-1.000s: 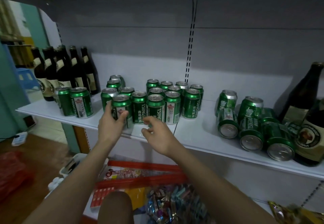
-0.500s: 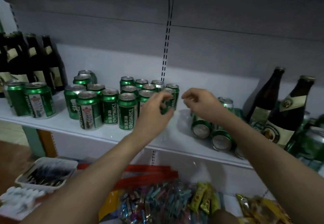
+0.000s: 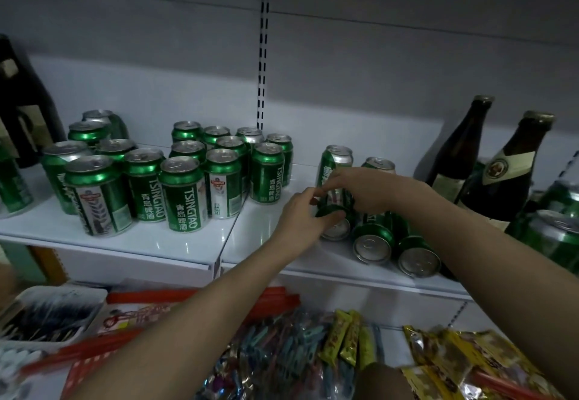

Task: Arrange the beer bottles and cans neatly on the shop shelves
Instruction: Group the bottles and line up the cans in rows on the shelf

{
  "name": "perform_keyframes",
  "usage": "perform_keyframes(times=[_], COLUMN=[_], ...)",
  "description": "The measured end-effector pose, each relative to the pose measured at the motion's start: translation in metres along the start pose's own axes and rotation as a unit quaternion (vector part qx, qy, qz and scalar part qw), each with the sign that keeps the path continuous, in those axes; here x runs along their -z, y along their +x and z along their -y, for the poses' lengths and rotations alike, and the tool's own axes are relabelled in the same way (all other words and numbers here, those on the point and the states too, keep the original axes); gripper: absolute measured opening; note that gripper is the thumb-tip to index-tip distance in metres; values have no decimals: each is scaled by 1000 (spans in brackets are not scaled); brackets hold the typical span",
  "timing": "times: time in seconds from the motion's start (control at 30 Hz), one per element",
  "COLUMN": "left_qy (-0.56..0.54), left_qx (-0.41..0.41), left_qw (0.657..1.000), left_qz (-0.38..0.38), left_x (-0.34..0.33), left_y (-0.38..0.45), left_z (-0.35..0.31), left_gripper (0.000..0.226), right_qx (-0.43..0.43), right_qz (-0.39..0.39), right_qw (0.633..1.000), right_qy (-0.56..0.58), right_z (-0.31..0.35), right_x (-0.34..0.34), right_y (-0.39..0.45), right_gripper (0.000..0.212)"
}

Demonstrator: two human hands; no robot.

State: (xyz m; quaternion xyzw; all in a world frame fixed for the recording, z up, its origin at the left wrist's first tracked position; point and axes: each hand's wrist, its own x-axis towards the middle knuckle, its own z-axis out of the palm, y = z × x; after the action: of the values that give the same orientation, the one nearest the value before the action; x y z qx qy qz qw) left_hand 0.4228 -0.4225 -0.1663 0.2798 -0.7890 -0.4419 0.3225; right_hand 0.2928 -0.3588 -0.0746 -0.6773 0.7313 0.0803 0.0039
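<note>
- Left hand [image 3: 299,221] reaching across the white shelf [image 3: 175,243] to a green can lying on its side [image 3: 336,222], leftmost of the toppled pile; fingers [image 3: 305,197] curled over the top of the can and thumb under its near end, so gripping it.
- Right hand [image 3: 360,188] just above, fingers bent down and pinching an upright-tilted can [image 3: 335,164] near its middle; fingertips of both hands close together, almost touching.
- Toppled pile to the right of the shelf seam: two more cans lying on their sides [image 3: 374,243] with bases facing the camera, side by side and touching, near the front edge; one further can [image 3: 380,164] standing behind the right wrist.
- Standing group of green Tsingtao cans [image 3: 185,193] on the left half of the shelf, packed in rough rows, tops up, labels turned in different directions.
- Two dark beer bottles [image 3: 501,180] upright at the right, behind the pile; more green cans [image 3: 554,233] at the far right edge, partly cut off.
- Dark bottle [image 3: 22,111] at the far left edge, mostly out of view.
- Lower shelf beneath: white tray of dark items [image 3: 50,312], red packets [image 3: 131,298], bag of coloured clothes pegs [image 3: 282,352], yellow snack packets [image 3: 454,359].
</note>
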Motion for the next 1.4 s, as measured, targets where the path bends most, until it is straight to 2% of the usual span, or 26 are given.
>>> perform_keyframes(times=[0.2, 0.3, 0.37, 0.4, 0.5, 0.63, 0.83, 0.97, 1.07, 1.2, 1.3, 1.4], left_qy=[-51, -93, -161, -182, -150, -81, 48, 5, 0, 80, 155, 212], left_qx=[15, 27, 43, 43, 20, 12, -16, -19, -24, -73, -77, -70], left_qw=[998, 995, 985, 981, 988, 997, 999, 998, 998, 993, 985, 975], left_qz=[-14, -25, -39, -44, -27, 0, -11, -52, -59, -39, -3, 22], left_x=[2, 10, 23, 30, 46, 48, 36, 44, 67, 113, 142, 160], left_y=[-2, -5, -5, -6, -8, -13, -14, -18, -19, -15, -18, -24], left_z=[4, 3, 0, -2, -7, -10, 5, 10, -9, -41, -58, -64], left_gripper=[43, 27, 14, 17, 14, 28, 57, 56, 56, 55, 55, 50], right_qx=[11, 29, 28, 26, 44, 60, 58, 63, 49, 52, 47, 51], right_qz=[-6, -14, -23, -26, -24, 0, -31, -68, -119, -199, -205, -208], right_qw=[1000, 999, 999, 999, 998, 998, 994, 984, 964, 927, 892, 856], right_qy=[-27, -42, -25, -3, 37, 37, 90, 149, 231, 315, 400, 470], right_z=[0, -3, -8, -9, -1, 20, 23, 23, 24, 43, 68, 93], right_x=[-6, -7, -5, -4, -4, -6, -12, -19, -16, -12, -19, -30], right_y=[7, 8, 5, 3, 1, 10, 16, 11, 4, 3, 9, 17], right_gripper=[68, 65, 63, 63, 61, 54, 43, 49, 50, 51, 49, 34])
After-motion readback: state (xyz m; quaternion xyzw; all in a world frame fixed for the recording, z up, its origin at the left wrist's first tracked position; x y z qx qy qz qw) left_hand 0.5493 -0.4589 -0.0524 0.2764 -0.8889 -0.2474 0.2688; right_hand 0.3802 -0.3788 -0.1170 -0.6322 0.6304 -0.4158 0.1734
